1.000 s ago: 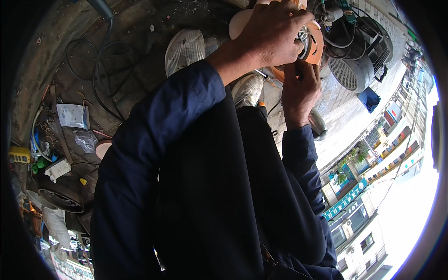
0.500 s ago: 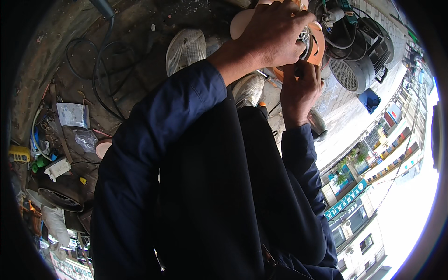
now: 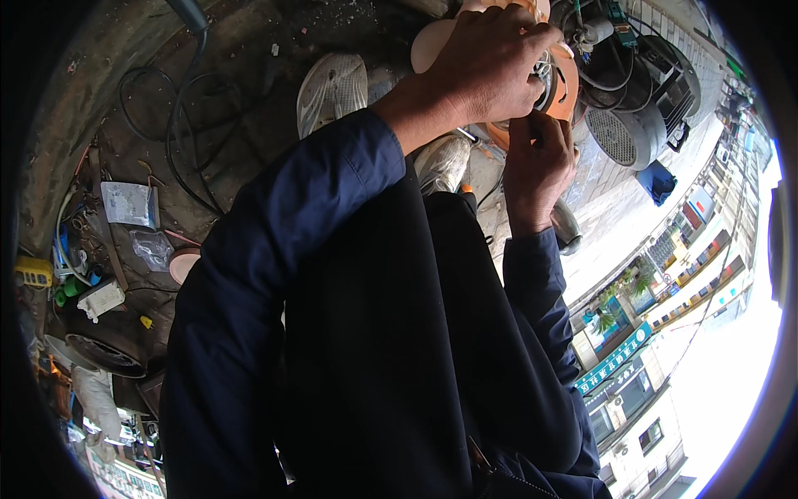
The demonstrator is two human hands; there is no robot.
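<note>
An orange round housing (image 3: 566, 81) with an open middle and pale wires or windings inside lies at the upper right, partly hidden by my hands. My left hand (image 3: 486, 66) reaches over it from the left, fingers bent inward at the opening; what they grip is hidden. Just below the rim is my right hand (image 3: 540, 162), its thumb and fingers pinched together near the housing's lower edge. Whatever small thing sits in that pinch cannot be made out. Both forearms wear dark blue sleeves.
A grey motor-like machine (image 3: 619, 137) with a perforated round cover and cables stands right of the housing. Shoes (image 3: 332, 91) are below my knees. Black cable (image 3: 174, 125), a plastic bag (image 3: 152, 249), a yellow tool (image 3: 35, 272) and scattered parts lie leftward. A street with buildings is at right.
My right hand has drawn slightly down from the housing's rim, and its fingers have closed further. My left hand stays almost in place.
</note>
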